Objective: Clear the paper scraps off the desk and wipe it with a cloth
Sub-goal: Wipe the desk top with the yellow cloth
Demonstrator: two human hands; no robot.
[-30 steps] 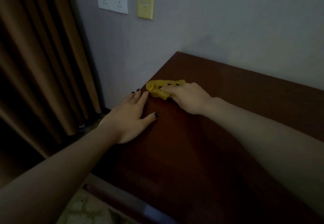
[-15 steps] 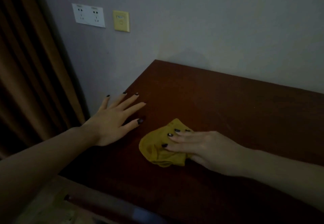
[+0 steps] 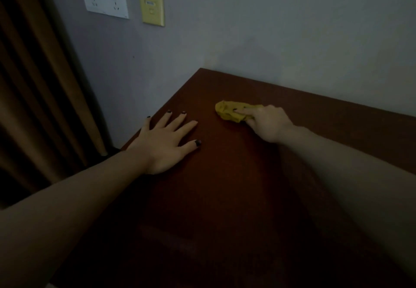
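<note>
Yellow cloth [image 3: 227, 113] bunched on dark wood surface [image 3: 225, 197] near wall | right grip [image 3: 267, 123] fingers extended, pressing cloth | left grip [image 3: 164, 141] splayed flat on surface, holds nothing

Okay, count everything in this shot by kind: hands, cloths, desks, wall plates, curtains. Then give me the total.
Hands: 2, left hand and right hand
Cloths: 1, yellow cloth
Desks: 1, desk
Wall plates: 2, white socket plate and yellow plate
Curtains: 1, curtain
Total: 7
</note>
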